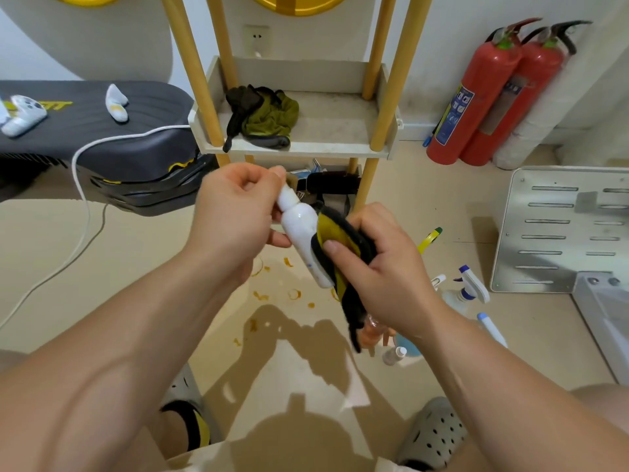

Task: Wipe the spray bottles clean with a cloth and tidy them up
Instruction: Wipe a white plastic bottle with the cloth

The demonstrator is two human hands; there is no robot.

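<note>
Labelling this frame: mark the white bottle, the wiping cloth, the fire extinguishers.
white bottle (299, 226), head view, its body.
wiping cloth (337, 229), head view, yellow patch.
fire extinguishers (483, 83), head view, left cylinder.

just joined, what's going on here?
A person is mid-wipe. The left hand holds a small white plastic spray bottle by its cap end; the right hand grips a black-and-yellow cloth wrapped round the bottle's lower body. Several other spray bottles lie on the beige floor to the right, not yet tidied.

Two red fire extinguishers (473, 107) stand against the wall (442, 28) on my right — a white controller (22, 114) lies on the grey bench (136, 107), orange stains (293, 294) spot the floor (425, 185).
</note>
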